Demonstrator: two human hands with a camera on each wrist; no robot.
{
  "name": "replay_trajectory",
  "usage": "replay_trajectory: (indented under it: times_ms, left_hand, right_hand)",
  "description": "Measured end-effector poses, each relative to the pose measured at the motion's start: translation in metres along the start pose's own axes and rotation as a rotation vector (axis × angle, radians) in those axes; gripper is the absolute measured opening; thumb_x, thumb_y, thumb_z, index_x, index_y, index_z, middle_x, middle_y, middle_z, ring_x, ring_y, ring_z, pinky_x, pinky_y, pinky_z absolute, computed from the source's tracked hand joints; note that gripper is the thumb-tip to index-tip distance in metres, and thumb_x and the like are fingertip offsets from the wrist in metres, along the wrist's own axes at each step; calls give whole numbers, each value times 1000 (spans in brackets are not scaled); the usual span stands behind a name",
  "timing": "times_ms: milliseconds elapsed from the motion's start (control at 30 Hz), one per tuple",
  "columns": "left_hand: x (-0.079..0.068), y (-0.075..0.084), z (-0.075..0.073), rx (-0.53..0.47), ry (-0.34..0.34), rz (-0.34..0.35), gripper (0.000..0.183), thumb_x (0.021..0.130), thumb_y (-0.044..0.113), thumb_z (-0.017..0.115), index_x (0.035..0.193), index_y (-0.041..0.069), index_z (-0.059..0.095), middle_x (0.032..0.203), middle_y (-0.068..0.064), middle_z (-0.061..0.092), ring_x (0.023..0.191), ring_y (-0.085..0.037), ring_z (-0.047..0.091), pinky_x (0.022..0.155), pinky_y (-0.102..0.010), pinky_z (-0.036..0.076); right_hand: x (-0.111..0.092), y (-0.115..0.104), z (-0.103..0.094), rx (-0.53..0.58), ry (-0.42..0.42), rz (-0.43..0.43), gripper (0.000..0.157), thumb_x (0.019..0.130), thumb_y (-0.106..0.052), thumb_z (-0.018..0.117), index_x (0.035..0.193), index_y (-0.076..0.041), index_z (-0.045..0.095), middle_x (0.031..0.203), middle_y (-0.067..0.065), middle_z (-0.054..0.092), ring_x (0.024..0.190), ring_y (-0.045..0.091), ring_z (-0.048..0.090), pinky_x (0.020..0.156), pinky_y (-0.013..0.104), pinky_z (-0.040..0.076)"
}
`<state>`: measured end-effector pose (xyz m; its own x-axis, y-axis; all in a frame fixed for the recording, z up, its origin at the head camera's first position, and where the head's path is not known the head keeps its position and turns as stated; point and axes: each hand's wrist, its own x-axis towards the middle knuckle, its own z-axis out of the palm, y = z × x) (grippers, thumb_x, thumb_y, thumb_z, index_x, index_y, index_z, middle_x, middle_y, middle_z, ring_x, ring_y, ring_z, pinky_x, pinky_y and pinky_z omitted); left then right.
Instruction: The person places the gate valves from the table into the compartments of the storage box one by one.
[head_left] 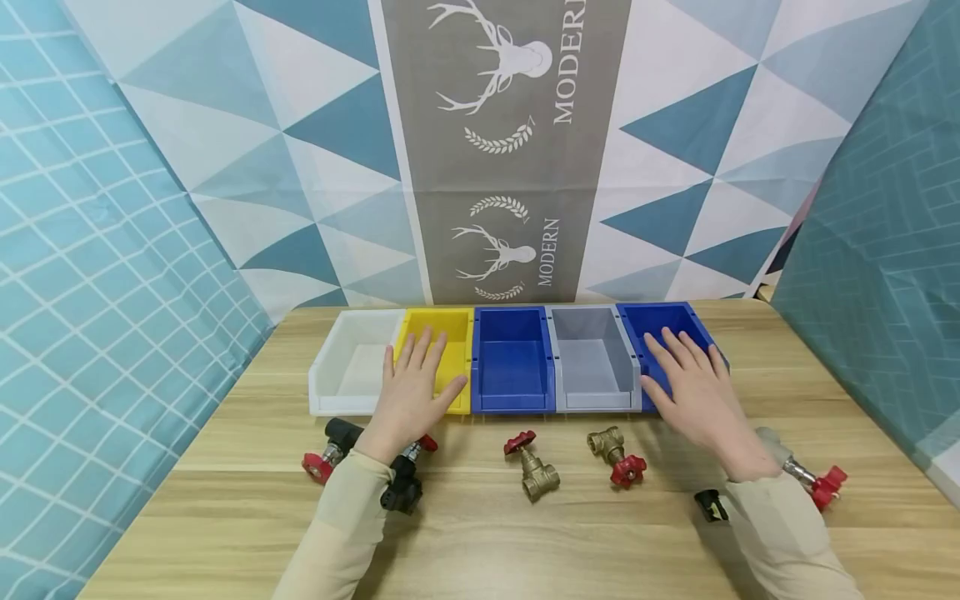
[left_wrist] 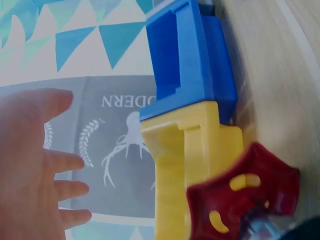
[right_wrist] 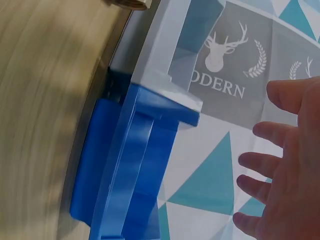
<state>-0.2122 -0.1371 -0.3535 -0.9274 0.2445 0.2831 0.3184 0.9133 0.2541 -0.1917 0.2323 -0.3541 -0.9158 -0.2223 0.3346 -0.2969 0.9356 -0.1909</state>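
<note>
My left hand (head_left: 412,396) hovers with spread fingers over the yellow bin (head_left: 467,350), holding nothing. Over the right-hand blue bin (head_left: 652,307), my right hand (head_left: 697,396) is likewise spread and bare. Both wrist views show the hands apart from the bins. Below the left hand and forearm lie two black valves (head_left: 342,435) (head_left: 405,485) with red handwheels. Two brass valves (head_left: 538,477) (head_left: 609,442), also with red handwheels, lie between the arms. Beside the right wrist is a grey valve with a red handwheel (head_left: 827,487), partly hidden by the arm.
A white bin (head_left: 343,406), a middle blue bin (head_left: 513,404) and a grey bin (head_left: 596,402) complete the row along the back of the wooden table (head_left: 480,542). A small black piece (head_left: 710,505) sits by the right sleeve. Patterned cloth (head_left: 502,175) hangs behind.
</note>
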Motion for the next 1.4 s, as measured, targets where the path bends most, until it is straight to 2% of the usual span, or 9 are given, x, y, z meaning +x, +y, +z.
replay_trajectory:
  times_ms: [200, 300, 367, 467, 600, 800, 1067, 1267, 1400]
  left_hand:
    - [0, 10, 0, -6, 75, 43, 63, 88, 47, 50, 138, 9, 38, 143, -12, 36, 133, -32, 28, 107, -55, 6]
    - [0, 15, 0, -10, 121, 68, 53, 86, 39, 57, 129, 9, 50, 130, -10, 51, 121, -30, 44, 106, -52, 17]
    - [1, 20, 1, -4, 152, 88, 43, 85, 34, 60, 120, 9, 57, 117, -8, 60, 109, -28, 54, 100, -50, 28]
    - [4, 26, 3, 0, 202, 126, 28, 83, 28, 63, 105, 9, 65, 98, -5, 66, 90, -24, 61, 85, -43, 43]
    - [7, 31, 8, -14, 228, 156, 20, 82, 24, 65, 96, 9, 67, 87, -3, 66, 76, -20, 61, 70, -34, 47]
    - [8, 32, 20, -88, 150, 60, 42, 81, 24, 66, 117, 3, 57, 105, -11, 62, 89, -24, 60, 75, -36, 49]
    - [14, 30, 33, -168, 41, -48, 72, 80, 25, 67, 136, -3, 34, 125, -23, 47, 104, -32, 55, 87, -42, 46]
    - [15, 27, 41, -178, -53, -94, 78, 81, 27, 65, 141, -3, 25, 128, -26, 45, 104, -34, 55, 86, -44, 46]
    - [15, 24, 45, -162, -73, -84, 77, 82, 27, 64, 142, 0, 24, 126, -25, 47, 97, -33, 57, 80, -44, 48]
  right_hand:
    - [-6, 5, -4, -12, 36, -17, 44, 92, -26, 50, 131, -4, 47, 129, 23, 48, 121, 42, 38, 101, 59, 18]
    - [-10, 7, -7, -10, 39, -5, 30, 90, -21, 54, 113, -3, 59, 108, 19, 61, 101, 38, 54, 88, 55, 36]
    - [-13, 9, -9, -4, 31, 10, 21, 89, -20, 55, 100, -4, 63, 89, 12, 64, 81, 31, 60, 71, 47, 45]
    - [-19, 14, -12, -7, 22, 29, 14, 87, -21, 58, 84, -8, 63, 68, 2, 57, 58, 17, 52, 49, 33, 40]
    - [-29, 24, -16, -25, -11, 54, 13, 86, -21, 60, 79, -9, 61, 61, -2, 52, 52, 12, 43, 44, 26, 31]
    - [-46, 50, -29, -64, -113, 97, 19, 85, -25, 60, 88, -6, 63, 73, 3, 61, 60, 17, 54, 51, 35, 41]
    - [-65, 94, -44, -77, -433, 199, 47, 83, -37, 61, 104, 5, 57, 87, 19, 62, 73, 31, 60, 58, 44, 45]
    - [-75, 108, -35, -34, -586, 184, 66, 79, -42, 65, 113, 12, 49, 84, 13, 63, 76, 29, 60, 61, 44, 46]
    - [-79, 112, -26, -44, -624, 218, 80, 76, -49, 64, 121, 13, 42, 90, 20, 63, 81, 36, 61, 63, 47, 45]
